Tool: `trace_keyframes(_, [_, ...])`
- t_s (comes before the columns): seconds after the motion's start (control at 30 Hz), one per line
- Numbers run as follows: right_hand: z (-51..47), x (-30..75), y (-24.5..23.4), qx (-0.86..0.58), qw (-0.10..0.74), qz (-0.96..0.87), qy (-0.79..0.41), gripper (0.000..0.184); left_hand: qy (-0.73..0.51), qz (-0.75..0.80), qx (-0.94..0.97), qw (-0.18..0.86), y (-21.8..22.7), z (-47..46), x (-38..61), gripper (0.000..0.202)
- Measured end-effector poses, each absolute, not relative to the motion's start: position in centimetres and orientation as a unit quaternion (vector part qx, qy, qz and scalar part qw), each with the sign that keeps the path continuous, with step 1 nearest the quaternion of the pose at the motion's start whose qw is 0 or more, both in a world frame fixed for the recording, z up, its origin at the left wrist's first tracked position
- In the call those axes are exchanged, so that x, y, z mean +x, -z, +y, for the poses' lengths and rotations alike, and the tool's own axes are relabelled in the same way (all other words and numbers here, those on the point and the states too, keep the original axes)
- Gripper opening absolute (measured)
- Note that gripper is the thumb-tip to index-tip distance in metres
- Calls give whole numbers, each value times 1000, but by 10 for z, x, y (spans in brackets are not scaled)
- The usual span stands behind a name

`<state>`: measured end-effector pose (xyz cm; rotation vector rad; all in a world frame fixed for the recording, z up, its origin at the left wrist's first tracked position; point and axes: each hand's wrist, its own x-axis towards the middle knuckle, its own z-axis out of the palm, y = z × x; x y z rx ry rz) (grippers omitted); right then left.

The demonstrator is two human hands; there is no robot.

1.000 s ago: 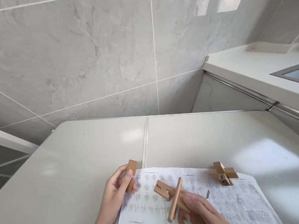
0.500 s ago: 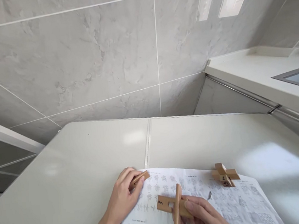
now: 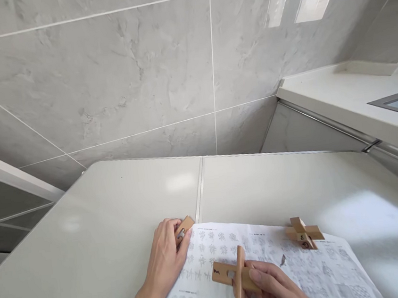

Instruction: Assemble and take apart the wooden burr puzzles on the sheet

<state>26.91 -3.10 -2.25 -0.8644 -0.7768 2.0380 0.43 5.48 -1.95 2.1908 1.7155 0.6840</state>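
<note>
My left hand (image 3: 164, 253) is closed round a flat wooden puzzle piece (image 3: 187, 224) with a cut-out, at the sheet's upper left corner. In my right hand (image 3: 277, 284) are two crossed wooden puzzle pieces, pinched between thumb and fingers. One is a flat bar (image 3: 220, 271) with a black mark and a hole; the other, a narrower bar (image 3: 239, 282), stands across it. Both are above the printed paper sheet (image 3: 209, 294). Near that sheet's upper right edge rests a cross-shaped wooden puzzle assembly (image 3: 303, 234) with black marks. My right fingers are partly hidden behind the bars.
The sheet, covered in small diagrams, lies on a white table (image 3: 119, 204) with a seam down its middle. Behind is a grey tiled wall (image 3: 141, 69). A white counter (image 3: 335, 92) stands at the right, higher than the table.
My left hand has turned its piece, so the broad face and cut-out now show. My right hand still holds the crossed pieces in nearly the same pose. The view has shifted slightly.
</note>
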Motion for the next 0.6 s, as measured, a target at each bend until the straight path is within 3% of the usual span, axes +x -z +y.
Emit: trace_keyframes(0.6, [-32,270,33,-305,395,-326,-803,49,-250,614,734,146,17,53,8,26])
